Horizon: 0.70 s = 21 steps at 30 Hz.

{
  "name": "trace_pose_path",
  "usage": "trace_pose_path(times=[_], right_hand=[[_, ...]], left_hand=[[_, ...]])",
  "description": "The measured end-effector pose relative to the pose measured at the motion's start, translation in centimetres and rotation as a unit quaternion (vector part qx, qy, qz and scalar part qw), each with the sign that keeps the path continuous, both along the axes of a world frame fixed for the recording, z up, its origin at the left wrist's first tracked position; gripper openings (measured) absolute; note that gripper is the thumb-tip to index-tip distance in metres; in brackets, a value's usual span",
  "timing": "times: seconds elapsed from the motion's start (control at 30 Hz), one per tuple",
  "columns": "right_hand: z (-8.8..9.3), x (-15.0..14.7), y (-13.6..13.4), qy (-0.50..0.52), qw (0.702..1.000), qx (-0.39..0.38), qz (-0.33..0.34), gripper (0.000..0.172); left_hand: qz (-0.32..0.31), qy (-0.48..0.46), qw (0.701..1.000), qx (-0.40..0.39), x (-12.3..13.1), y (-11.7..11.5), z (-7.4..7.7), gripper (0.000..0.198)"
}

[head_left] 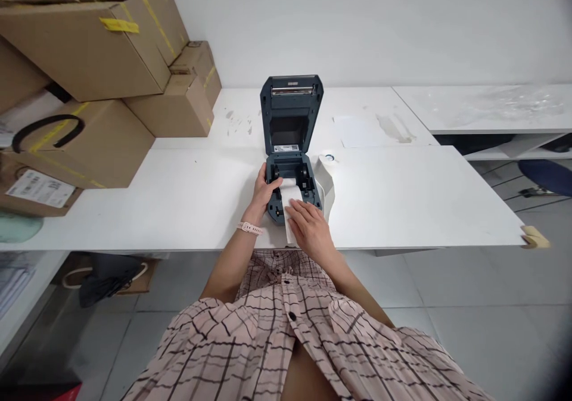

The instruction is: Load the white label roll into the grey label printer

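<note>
A dark blue-grey label printer (295, 162) stands on the white table with its lid (290, 115) raised. From its inside a strip of white label paper (290, 193) runs out over the front towards the table edge. My left hand (264, 190) grips the printer's left side, thumb over the inner edge by the paper. Over the front of the printer, my right hand (309, 225) has its fingers closed together on the paper strip; its thumb is partly hidden. The part of the paper inside the printer is mostly out of sight.
Stacked cardboard boxes (102, 139) fill the table's left side. A white strip or liner (328, 186) lies right of the printer. Behind it is a sheet of paper (351, 131). The white table (415, 198) has a wrapped corner (535, 237) at the right; a blue stool (547, 177) stands beyond.
</note>
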State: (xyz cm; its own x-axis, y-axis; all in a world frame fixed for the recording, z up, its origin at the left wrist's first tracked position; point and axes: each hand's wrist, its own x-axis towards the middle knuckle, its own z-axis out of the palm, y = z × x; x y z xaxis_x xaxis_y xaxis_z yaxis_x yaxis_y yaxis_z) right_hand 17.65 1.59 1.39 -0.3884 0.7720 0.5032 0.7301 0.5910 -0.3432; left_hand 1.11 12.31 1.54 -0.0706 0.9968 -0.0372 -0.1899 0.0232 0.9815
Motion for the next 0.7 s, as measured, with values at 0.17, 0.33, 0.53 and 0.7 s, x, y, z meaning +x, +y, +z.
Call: trace_pose_path(times=[0.17,0.33,0.53,0.7], right_hand=[[0.31,0.04,0.02,-0.005,1.000,-0.019,-0.001,0.033],[0.61,-0.08,-0.22,-0.014,1.000,-0.018,-0.002,0.033],[0.47,-0.06,-0.30,-0.001,1.000,-0.025,0.004,0.035],[0.49,-0.04,-0.29,-0.001,1.000,-0.020,0.000,0.032]], left_hand=[[0.002,-0.009,1.000,0.002,-0.01,0.16,-0.28,0.078],[0.004,-0.005,1.000,0.002,-0.03,0.23,-0.29,0.076],[0.001,0.006,1.000,0.005,-0.10,0.11,-0.27,0.079],[-0.004,0.013,1.000,0.005,-0.09,0.20,0.28,0.078]])
